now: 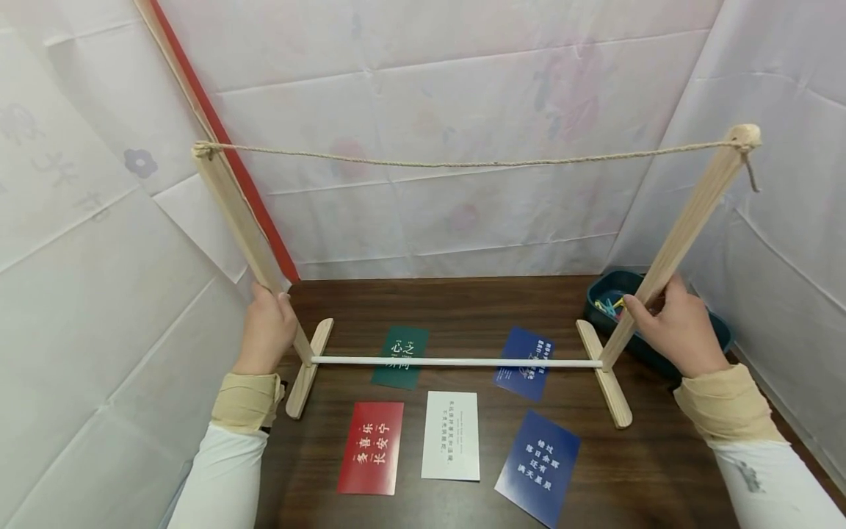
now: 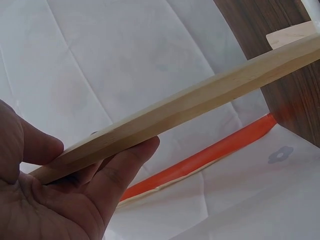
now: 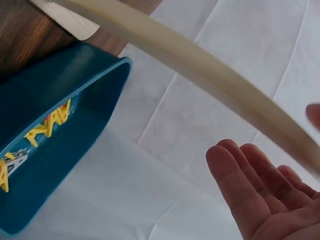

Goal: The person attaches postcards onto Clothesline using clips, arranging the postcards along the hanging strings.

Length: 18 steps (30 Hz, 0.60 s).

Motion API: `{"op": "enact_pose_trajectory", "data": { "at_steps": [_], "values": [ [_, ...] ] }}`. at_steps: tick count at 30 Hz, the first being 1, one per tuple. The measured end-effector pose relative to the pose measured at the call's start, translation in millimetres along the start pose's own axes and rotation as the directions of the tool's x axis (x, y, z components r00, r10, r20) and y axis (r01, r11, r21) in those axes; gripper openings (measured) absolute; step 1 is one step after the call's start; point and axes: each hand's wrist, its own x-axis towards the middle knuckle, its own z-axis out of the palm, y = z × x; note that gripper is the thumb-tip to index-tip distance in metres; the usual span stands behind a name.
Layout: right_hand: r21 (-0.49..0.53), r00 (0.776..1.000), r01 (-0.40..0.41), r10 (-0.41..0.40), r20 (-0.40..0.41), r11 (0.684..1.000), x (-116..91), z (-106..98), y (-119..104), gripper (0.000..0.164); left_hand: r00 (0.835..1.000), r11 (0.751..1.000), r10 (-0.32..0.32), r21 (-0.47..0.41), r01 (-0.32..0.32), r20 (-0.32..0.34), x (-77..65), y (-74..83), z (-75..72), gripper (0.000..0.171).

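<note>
— Pale printed sheeting (image 1: 423, 88) surrounds us at the back and both sides, with a red strip (image 1: 228, 139) slanting down at the left. Where does our head view find the wooden rack (image 1: 456, 361)?

— Upright on our brown table (image 1: 456, 305). A white rod (image 1: 502, 363) joins it low down, and twine (image 1: 476, 163) runs between the tops of the left post (image 1: 234, 206) and right post (image 1: 694, 213).

— And the cards?

— We see the rod crossing in front of a green card (image 1: 403, 376) and an upper blue card (image 1: 525, 380). Nearer us lie a red card (image 1: 371, 448), a white card (image 1: 452, 436) and a lower blue card (image 1: 538, 470). Beside the right post sits a teal basket (image 1: 598, 317) with small pegs (image 1: 609, 307) inside.

— What is our left hand (image 1: 266, 330) doing, seen from its wrist?

— Pinching the left post: thumb on one side, fingers on the other.

— Our right hand (image 1: 684, 330)?

— From that wrist, its fingers are extended and loose, their tips apart from the right post, which passes between them and the thumb. We catch only a bit of thumb at the edge, so we cannot tell whether it touches the wood. Yellow pegs and a grey one show in the basket.
</note>
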Motion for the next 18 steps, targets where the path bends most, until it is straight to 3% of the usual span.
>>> {"op": "enact_pose_trajectory", "data": {
  "at_steps": [5,9,14,18],
  "values": [
    [0.022,1.000,-0.018,0.018,0.022,1.000,-3,-3,6,0.052,1.000,1.000,0.003,0.006,-0.003,-0.007,0.6,-1.8,0.8,0.043],
    [0.035,0.999,-0.013,0.012,0.037,0.999,-5,-7,9,0.049,1.000,1.000,0.014,0.008,-0.014,-0.013,0.9,-3.4,2.0,0.042],
    [-0.008,0.999,-0.027,0.027,0.047,1.000,-8,-7,12,0.042,1.000,1.000,0.024,0.005,-0.024,-0.016,1.1,-4.6,2.5,0.041],
    [-0.069,0.995,-0.057,0.062,0.077,0.996,-8,-6,18,0.048,1.000,1.000,0.030,0.007,-0.030,-0.010,0.8,-5.1,1.7,0.042]
  ]
}}
